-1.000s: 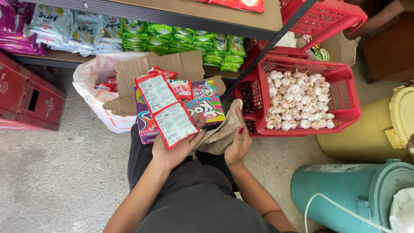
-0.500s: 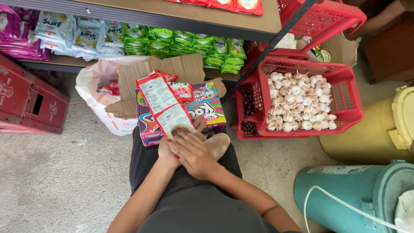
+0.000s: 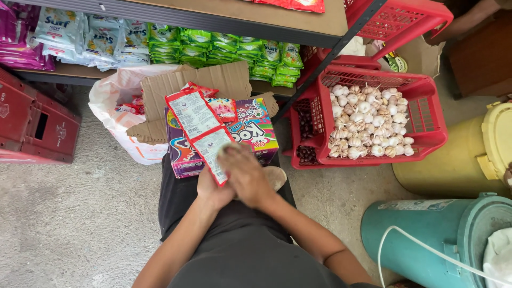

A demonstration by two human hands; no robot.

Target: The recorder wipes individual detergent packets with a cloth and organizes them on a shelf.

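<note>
Red-edged white sachet strip (image 3: 198, 128) over multicoloured purple carton (image 3: 250, 133); red basket (image 3: 426, 128) of white garlic (image 3: 368, 122); green packets (image 3: 224, 50) on shelf; teal bin (image 3: 426, 234); yellow drum (image 3: 458, 160).

Two hands (image 3: 234, 178) on one sachet strip (image 3: 200, 130) — two red baskets (image 3: 426, 88), one teal bin (image 3: 426, 234).

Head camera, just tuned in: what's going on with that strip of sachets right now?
A seated person holds a strip of red-edged sachets over a colourful candy box on their lap. The left hand grips the strip's lower end from beneath, and the right hand lies flat over that end. Behind the box stands a white plastic bag with cardboard in it, and a red basket of garlic sits to the right on the floor.
</note>
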